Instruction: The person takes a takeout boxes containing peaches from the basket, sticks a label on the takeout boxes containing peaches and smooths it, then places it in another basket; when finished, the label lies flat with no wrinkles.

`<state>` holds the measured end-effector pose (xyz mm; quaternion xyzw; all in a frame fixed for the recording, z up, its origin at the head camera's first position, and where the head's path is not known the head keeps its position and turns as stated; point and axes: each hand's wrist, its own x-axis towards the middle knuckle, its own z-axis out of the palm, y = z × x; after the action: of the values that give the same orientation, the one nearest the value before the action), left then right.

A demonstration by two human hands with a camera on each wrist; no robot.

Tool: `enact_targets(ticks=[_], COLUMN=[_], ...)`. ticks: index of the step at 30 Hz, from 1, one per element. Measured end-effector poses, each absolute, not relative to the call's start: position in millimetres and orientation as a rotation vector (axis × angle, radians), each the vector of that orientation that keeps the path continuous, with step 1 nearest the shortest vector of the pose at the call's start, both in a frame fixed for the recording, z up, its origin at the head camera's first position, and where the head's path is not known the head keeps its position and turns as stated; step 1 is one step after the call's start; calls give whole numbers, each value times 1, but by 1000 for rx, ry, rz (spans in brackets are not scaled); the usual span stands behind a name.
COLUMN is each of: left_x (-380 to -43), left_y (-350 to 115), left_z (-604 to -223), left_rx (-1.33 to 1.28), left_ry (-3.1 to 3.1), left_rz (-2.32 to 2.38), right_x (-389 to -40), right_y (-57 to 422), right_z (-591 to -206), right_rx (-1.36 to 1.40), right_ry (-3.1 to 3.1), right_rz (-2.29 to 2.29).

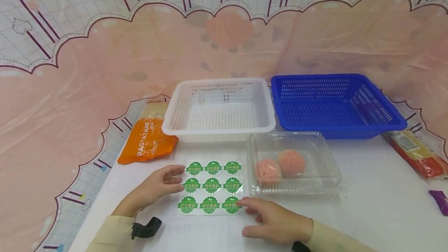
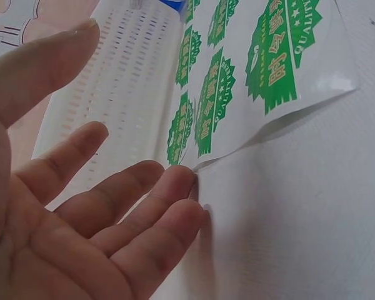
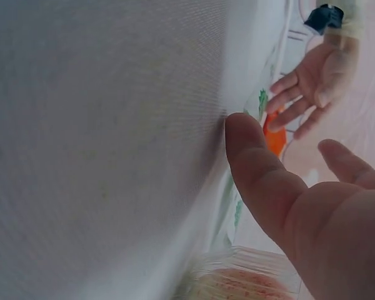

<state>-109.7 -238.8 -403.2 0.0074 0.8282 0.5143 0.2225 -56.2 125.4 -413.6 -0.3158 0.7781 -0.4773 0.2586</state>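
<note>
A sheet of stickers point(image 1: 222, 176) lies on the white table in the head view, with rows of round green labels in jagged outline. At its left edge is my left hand point(image 1: 157, 186), fingers spread and loosely bent, holding nothing. In the left wrist view the fingertips point(image 2: 186, 215) are right by the sheet's edge, whose near corner curls up a little. My right hand point(image 1: 276, 219) is at the lower right corner, its index fingertip over a sticker point(image 1: 230, 205) and its thumb low by the table. Behind that hand, a clear plastic box point(image 1: 323, 170) holds two pink balls point(image 1: 292, 162).
A white basket point(image 1: 218, 132) and a blue basket point(image 1: 336, 131) stand side by side at the back. An orange PASTATIME bag point(image 1: 148, 139) leans at the left. On the right are a red and yellow packet point(image 1: 418, 154) and a small purple wrapper point(image 1: 439, 201).
</note>
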Motion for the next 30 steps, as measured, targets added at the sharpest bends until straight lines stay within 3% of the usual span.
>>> enact_targets(ticks=[30], left_x=[-112], left_y=[-238], left_z=[-407], left_rx=[-39], left_ry=[2383], left_rz=[1408], right_x=[-67], right_y=[116], right_z=[-418], right_rx=[-779], right_ry=[2072], right_rz=[-1297])
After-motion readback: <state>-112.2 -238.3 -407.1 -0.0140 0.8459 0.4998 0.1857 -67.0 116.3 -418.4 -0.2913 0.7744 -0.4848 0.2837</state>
